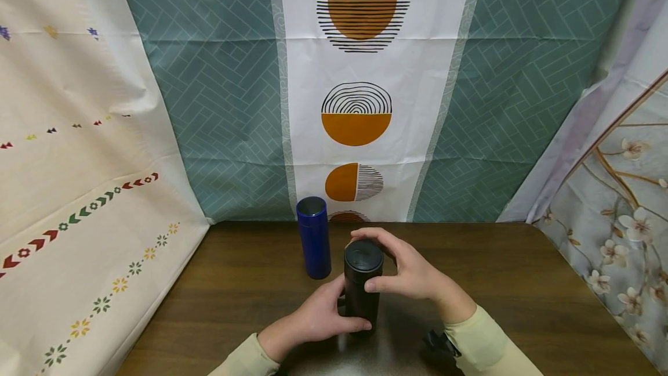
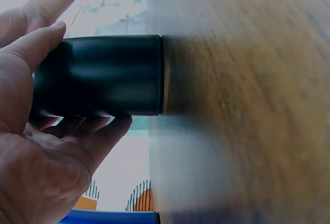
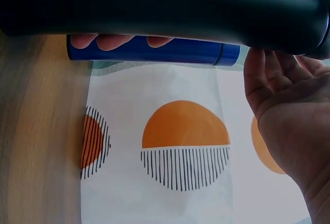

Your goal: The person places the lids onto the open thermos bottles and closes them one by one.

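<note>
A black flask (image 1: 362, 300) with a round dark lid (image 1: 363, 255) stands upright on the table in the head view. My left hand (image 1: 320, 315) grips its lower body from the left, thumb across the near side and fingers behind. At the top, my right hand (image 1: 412, 271) holds the flask around the lid, with the thumb in front and the fingers at the far side. The left wrist view shows the flask's base (image 2: 149, 74) right at the tabletop. Behind and to the left of it stands a blue flask (image 1: 315, 248), touched by neither hand.
The brown wooden table (image 1: 501, 283) ends at a green and white patterned curtain (image 1: 229, 103) at the back. A cream cloth (image 1: 94, 202) hangs at the left and a floral one (image 1: 621, 271) at the right. A dark device (image 1: 440, 343) sits at my right wrist.
</note>
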